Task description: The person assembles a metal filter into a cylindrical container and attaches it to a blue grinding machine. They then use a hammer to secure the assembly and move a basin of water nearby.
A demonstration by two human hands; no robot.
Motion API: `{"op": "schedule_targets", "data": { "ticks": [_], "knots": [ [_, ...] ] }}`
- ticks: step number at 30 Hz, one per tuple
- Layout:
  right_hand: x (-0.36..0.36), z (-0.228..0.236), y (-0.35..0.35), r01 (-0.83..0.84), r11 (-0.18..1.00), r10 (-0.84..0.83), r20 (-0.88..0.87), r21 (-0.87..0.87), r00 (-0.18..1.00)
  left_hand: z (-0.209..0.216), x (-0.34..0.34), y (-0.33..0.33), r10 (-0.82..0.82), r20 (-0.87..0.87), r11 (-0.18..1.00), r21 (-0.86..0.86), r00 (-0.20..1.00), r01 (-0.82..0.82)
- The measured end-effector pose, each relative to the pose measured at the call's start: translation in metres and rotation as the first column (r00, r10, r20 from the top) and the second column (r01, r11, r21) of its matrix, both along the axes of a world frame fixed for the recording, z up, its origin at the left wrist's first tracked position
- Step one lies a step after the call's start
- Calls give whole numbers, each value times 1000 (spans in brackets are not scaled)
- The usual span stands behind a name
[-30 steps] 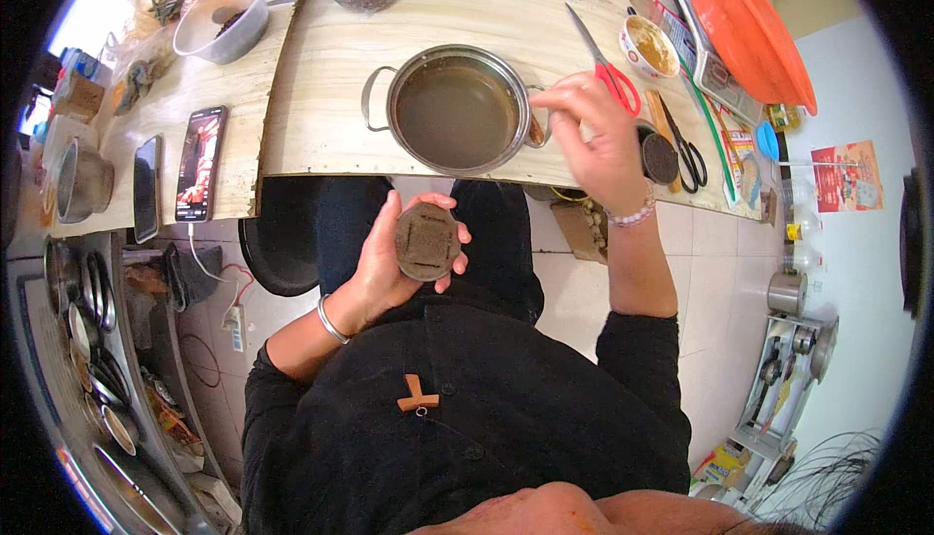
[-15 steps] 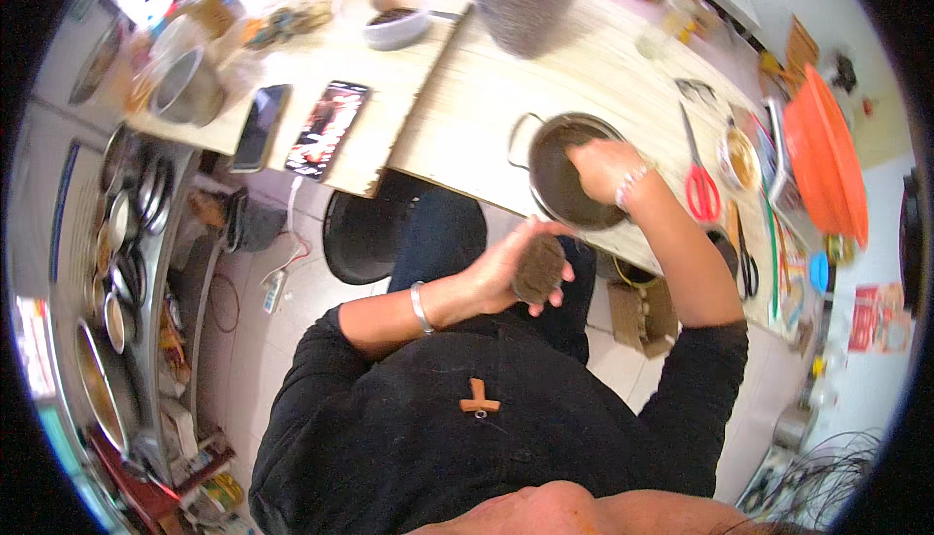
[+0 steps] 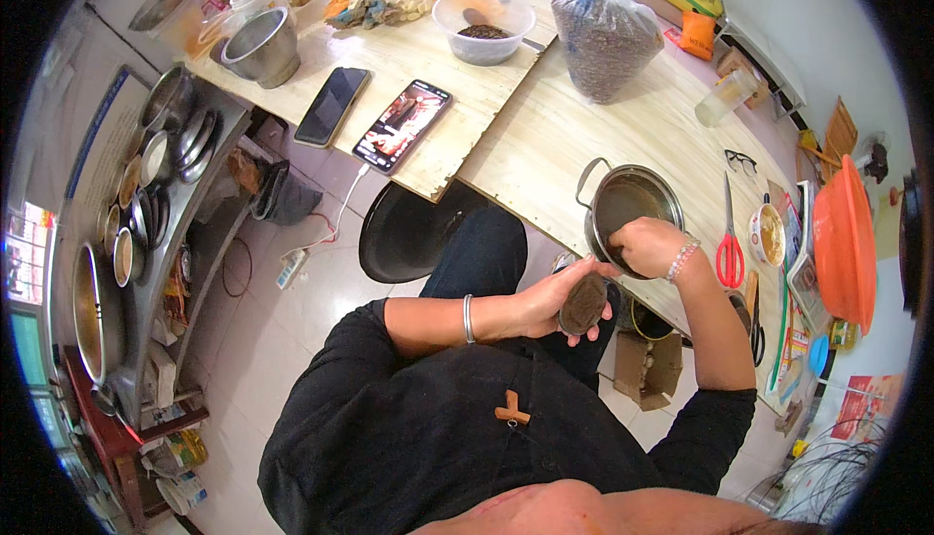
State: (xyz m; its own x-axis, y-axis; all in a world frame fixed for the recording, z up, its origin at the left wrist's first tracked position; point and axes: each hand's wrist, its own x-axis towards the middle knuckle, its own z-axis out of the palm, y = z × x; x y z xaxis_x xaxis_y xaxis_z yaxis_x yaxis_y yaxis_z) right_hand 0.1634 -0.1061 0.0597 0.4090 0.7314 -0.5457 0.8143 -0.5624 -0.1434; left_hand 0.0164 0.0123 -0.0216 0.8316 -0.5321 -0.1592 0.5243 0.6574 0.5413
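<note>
In the palm and fingers of my left hand rests a rounded brown lump with a rough, earthy surface. I cannot tell what it is made of. It is held just off the table's front edge, beside a metal pot with a loop handle. My right hand reaches into this pot, fingers bent down against dark brown matter inside. The fingertips are partly hidden, so whatever they grip does not show.
Red-handled scissors and a small tub lie right of the pot. Farther back stand a filled clear bag and a plastic bowl of dark grains. Two phones, one lit, lie left. An orange basin stands far right.
The whole view has shifted, so the table appears farther right and lower. My right hand has moved toward the near side of the pot. My left hand still holds the lump.
</note>
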Motion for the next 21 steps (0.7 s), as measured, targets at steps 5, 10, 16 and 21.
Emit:
{"op": "schedule_targets", "data": {
  "ticks": [5, 10, 16, 21],
  "knots": [
    [-7, 29, -5, 67, 935, -87, 41, 349, 995, 3, -3, 3, 10, -20, 1000, 24, 1000, -10],
    [-11, 21, -9, 205, 801, -276, 43, 562, 960, 1, -4, 0, -12, -35, 1000, 6, 999, 12],
    [-22, 38, -7, 267, 662, -372, -2, 700, 928, -1, -6, 3, 0, -45, 1000, -2, 999, -1],
    [-28, 30, -15, 266, 723, -402, 75, 638, 912, 0, -7, -2, -75, -74, 995, -65, 994, 70]
  ]
}}
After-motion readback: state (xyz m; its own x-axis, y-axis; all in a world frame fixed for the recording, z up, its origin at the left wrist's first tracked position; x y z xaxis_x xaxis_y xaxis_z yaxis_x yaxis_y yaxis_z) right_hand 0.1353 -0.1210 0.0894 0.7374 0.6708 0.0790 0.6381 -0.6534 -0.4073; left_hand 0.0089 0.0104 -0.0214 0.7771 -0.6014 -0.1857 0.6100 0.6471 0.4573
